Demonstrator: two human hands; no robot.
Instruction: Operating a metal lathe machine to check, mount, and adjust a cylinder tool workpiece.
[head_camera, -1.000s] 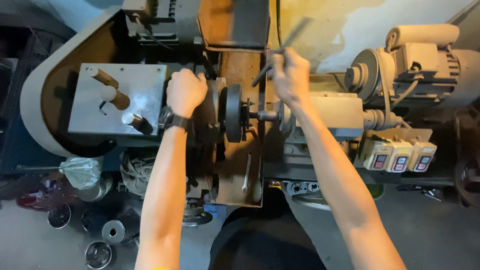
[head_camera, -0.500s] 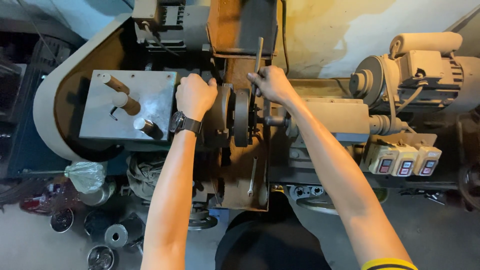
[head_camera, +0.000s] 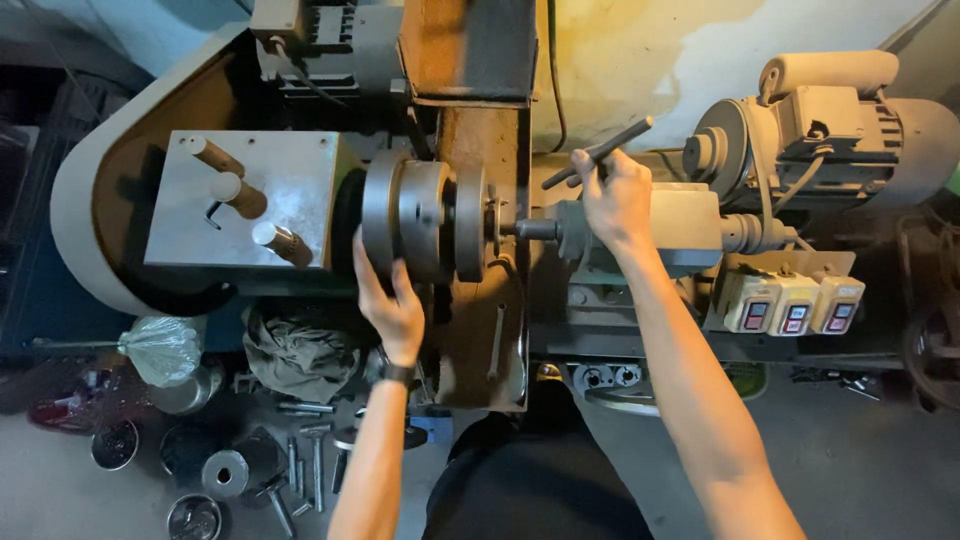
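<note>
Against a stained wall, the left hand (head_camera: 392, 305) cups the lathe's chuck (head_camera: 420, 220) steady while the right hand (head_camera: 615, 200) grips a dark lever (head_camera: 600, 152) for turning leverage.

Three round pegs (head_camera: 240, 193) on the grey plate (head_camera: 180, 240), three switch boxes (head_camera: 795, 303), one motor (head_camera: 850, 120), two hands (head_camera: 395, 305).

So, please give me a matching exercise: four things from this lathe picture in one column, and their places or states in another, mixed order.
Things:
1. round grey metal chuck
2. dark metal rod handle
3. clear crumpled plastic bag
4. white box of three switches

Places or states:
A. gripped by the right hand
B. below the motor, at right
C. touched by the left hand
D. low at left

Pairs: 1-C, 2-A, 3-D, 4-B
</note>
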